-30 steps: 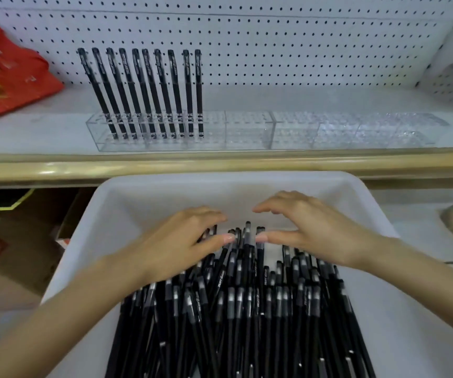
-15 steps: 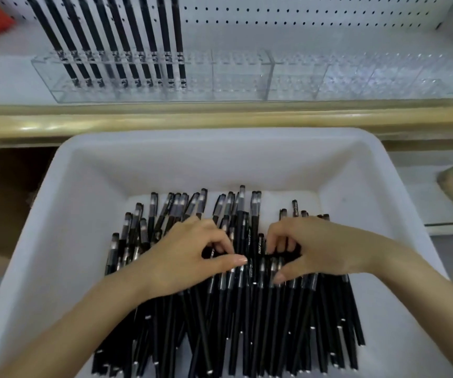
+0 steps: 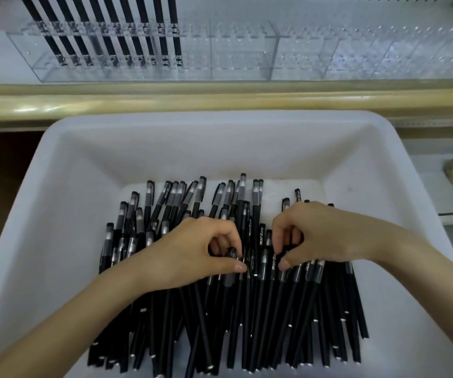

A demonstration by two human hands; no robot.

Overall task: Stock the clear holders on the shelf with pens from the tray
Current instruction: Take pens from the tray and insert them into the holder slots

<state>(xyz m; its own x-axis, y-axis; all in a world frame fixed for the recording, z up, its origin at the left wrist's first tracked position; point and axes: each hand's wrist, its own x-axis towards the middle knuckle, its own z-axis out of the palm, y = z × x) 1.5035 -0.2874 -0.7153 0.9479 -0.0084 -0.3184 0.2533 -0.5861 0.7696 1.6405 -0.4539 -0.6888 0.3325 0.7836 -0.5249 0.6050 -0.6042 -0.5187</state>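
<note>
Left hand [image 3: 189, 255] fingertips curled under, mostly hidden; same on right hand [image 3: 320, 236]. How many pens [image 3: 247, 309] each pinches: cannot tell. Pens under both palms covered. Beyond fingers: standing pens [image 3: 172, 12] cut by top edge; clear holders [image 3: 356, 55] hazy, run off right edge. Behind fingers: tray [image 3: 56, 214] near corners and both forearms cut off.

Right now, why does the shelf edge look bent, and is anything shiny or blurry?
Head view: the wide-angle lens bows the golden shelf edge and the rim of the white tray. Also in the head view, a glare streak sits on the edge's left part, the clear holders look hazy with speckled glints, and the pens in the tray are fairly sharp under soft, dim light.
</note>
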